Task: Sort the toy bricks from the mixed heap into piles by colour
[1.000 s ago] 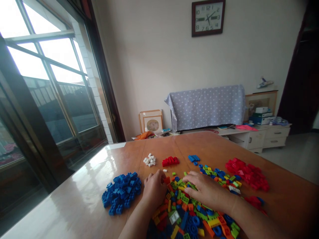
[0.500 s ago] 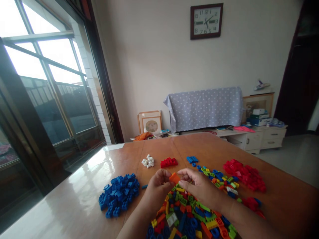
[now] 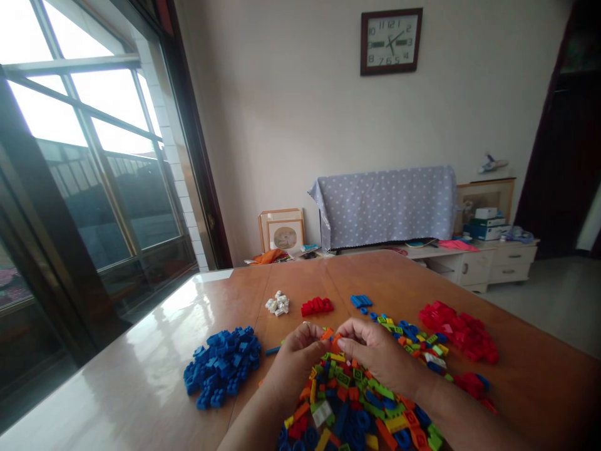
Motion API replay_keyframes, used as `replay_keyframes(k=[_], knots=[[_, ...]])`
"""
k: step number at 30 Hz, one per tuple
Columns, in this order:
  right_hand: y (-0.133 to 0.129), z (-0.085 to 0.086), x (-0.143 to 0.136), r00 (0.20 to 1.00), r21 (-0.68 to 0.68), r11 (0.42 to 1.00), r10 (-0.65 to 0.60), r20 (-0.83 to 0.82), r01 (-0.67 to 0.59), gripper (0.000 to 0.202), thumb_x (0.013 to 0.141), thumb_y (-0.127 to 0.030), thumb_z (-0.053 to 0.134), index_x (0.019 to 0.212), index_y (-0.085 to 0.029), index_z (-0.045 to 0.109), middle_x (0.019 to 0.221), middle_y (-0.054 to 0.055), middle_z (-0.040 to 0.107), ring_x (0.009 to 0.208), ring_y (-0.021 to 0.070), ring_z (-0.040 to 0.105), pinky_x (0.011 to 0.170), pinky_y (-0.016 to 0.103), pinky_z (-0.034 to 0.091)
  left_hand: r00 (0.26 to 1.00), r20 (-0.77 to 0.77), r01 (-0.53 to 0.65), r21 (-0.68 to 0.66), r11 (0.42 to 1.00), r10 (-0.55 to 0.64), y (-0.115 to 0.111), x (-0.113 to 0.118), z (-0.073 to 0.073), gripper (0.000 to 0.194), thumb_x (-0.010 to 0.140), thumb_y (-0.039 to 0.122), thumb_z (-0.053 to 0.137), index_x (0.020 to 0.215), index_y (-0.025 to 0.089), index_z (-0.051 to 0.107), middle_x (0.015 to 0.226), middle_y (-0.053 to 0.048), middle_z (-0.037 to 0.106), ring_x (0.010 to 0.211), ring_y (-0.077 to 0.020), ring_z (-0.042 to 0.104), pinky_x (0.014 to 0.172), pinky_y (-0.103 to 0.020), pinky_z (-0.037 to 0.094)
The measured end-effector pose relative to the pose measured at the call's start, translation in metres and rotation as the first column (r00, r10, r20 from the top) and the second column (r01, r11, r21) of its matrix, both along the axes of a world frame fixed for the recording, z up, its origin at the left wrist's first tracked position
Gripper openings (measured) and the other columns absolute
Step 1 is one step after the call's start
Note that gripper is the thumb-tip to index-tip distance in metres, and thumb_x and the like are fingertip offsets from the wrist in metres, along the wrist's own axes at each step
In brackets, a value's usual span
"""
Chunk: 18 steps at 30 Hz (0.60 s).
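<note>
My left hand [image 3: 298,352] and my right hand [image 3: 375,352] meet over the near part of a mixed heap of toy bricks [image 3: 345,401]. Between their fingertips are orange toy bricks [image 3: 335,342], partly covered by the fingers. One orange piece seems to be pinched by each hand, close together; whether they are joined I cannot tell. Both hands are closed at thumb and fingers. The heap below holds yellow, green, red, orange and blue pieces, some hidden under my forearms.
Left of my hands lies a pile of blue bricks [image 3: 223,366]. Beyond them are white bricks [image 3: 277,303], a row of red bricks [image 3: 317,306] and light-blue pieces [image 3: 361,300]. A red pile [image 3: 460,331] sits right on the wooden table [image 3: 154,376].
The fingertips have drawn closer round the orange bricks. What looked like one larger orange piece now shows as two smaller orange parts between the hands.
</note>
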State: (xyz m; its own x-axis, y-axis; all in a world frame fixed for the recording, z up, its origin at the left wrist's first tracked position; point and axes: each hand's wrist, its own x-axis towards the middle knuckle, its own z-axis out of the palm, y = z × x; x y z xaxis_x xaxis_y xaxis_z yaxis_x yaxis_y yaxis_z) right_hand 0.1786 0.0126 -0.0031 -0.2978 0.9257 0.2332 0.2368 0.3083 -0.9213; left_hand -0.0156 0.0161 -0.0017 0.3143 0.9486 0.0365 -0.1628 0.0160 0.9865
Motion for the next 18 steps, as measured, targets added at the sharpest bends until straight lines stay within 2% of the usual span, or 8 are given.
replay_keyframes(k=[4, 8, 14, 18], knots=[[0.0011, -0.0019, -0.0002, 1.0, 0.005, 1.0, 0.002, -0.002, -0.002, 0.022, 0.092, -0.038, 0.059, 0.092, -0.017, 0.065, 0.08, -0.001, 0.06, 0.074, 0.014, 0.053, 0.067, 0.025, 0.043, 1.0, -0.019, -0.014, 0.007, 1.0, 0.014, 0.0014, -0.0018, -0.0042, 0.035, 0.074, 0.044, 0.079, 0.088, 0.017, 0.063, 0.084, -0.001, 0.064, 0.076, -0.0131, 0.055, 0.07, -0.023, 0.038], [0.0005, -0.0012, -0.0009, 1.0, 0.012, 1.0, -0.001, 0.005, 0.001, 0.022, 0.092, -0.038, 0.059, 0.092, -0.017, 0.066, 0.08, -0.001, 0.061, 0.074, 0.0139, 0.053, 0.065, 0.025, 0.042, 1.0, -0.019, 0.001, 0.004, 1.0, -0.001, 0.0004, -0.0001, -0.0028, 0.038, 0.071, 0.046, 0.081, 0.086, 0.017, 0.063, 0.079, 0.0, 0.062, 0.073, -0.0121, 0.053, 0.068, -0.023, 0.038], [-0.0001, -0.001, -0.0009, 1.0, 0.018, 1.0, -0.008, 0.006, 0.008, 0.024, 0.091, -0.04, 0.06, 0.092, -0.017, 0.067, 0.082, 0.0, 0.064, 0.076, 0.0149, 0.056, 0.068, 0.025, 0.044, 0.997, 0.057, 0.047, -0.014, 0.999, -0.046, -0.0043, 0.0051, 0.0038, 0.04, 0.068, 0.046, 0.085, 0.081, 0.016, 0.063, 0.075, 0.001, 0.062, 0.072, -0.0113, 0.053, 0.069, -0.022, 0.038], [0.0002, -0.0017, -0.0011, 1.0, 0.023, 1.0, -0.014, 0.009, 0.014, 0.023, 0.091, -0.039, 0.061, 0.094, -0.017, 0.068, 0.085, 0.001, 0.066, 0.078, 0.0157, 0.058, 0.07, 0.026, 0.045, 0.994, 0.093, 0.058, -0.013, 0.998, -0.057, -0.0042, 0.0065, 0.0017, 0.041, 0.066, 0.044, 0.087, 0.081, 0.015, 0.062, 0.076, -0.001, 0.063, 0.072, -0.0114, 0.054, 0.069, -0.022, 0.039]])
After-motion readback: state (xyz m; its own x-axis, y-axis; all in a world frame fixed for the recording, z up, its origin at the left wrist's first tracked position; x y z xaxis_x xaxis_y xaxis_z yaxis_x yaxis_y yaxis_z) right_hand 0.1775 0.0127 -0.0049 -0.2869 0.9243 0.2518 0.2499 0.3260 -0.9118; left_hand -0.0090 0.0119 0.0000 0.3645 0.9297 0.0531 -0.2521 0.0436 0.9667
